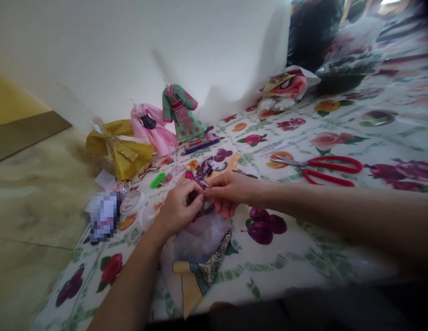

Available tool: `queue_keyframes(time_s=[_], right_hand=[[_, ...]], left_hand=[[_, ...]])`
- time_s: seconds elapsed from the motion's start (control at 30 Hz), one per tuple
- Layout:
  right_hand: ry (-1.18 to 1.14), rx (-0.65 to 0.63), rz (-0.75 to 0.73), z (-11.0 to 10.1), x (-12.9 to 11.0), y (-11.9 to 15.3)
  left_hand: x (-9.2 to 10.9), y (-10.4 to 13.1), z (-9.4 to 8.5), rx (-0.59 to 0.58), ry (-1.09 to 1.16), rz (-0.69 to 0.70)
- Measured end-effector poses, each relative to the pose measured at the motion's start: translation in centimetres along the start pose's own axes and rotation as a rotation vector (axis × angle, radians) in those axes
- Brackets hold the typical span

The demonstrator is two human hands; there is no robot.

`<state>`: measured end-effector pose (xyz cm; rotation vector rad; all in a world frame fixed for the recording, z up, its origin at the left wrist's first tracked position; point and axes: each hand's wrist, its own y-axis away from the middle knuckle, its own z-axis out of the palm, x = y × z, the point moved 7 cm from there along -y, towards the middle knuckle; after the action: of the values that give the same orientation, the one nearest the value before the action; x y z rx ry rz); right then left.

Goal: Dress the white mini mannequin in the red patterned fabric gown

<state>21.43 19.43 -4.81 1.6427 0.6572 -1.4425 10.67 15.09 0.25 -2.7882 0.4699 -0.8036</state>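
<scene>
Both hands come together near the middle of the frame, the left hand (177,207) and the right hand (232,188) almost fingertip to fingertip, each pinched closed on a small patterned garment (199,174) with pink trim. Exactly which fold sits between the fingers is hard to make out, as the view is rather soft there. That garment lies at the centre of the frame, on the desk (276,285), whose white covering is printed with fruit and flowers. Just below the hands spreads some sheer lilac fabric (198,236), and beneath it shows a cream and orange piece (207,271) with a patterned border. Off to the right rest red-handled scissors (313,164), blades parted and pointing left. Along the wall, from left to upper centre, stand three tiny outfits: a yellow dress (126,149), a pink dress (156,131) and a green robe (184,115) with red cuffs. Flat colourful packets (202,144) lie at the foot of the robe. Left of the hands I can see a bright green oval object (157,180) and a round white container (132,202). Up at the upper right are a plastic-wrapped bundle (286,87) and a dark bowl (345,78).
</scene>
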Motion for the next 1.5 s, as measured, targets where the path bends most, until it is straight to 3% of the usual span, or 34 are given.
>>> queue_keyframes(time_s=[1.5], right_hand=[[0.025, 0.018, -0.001, 0.12, -0.29, 0.05]], left_hand=[[-0.15, 0.12, 0.05, -0.012, -0.001, -0.021]])
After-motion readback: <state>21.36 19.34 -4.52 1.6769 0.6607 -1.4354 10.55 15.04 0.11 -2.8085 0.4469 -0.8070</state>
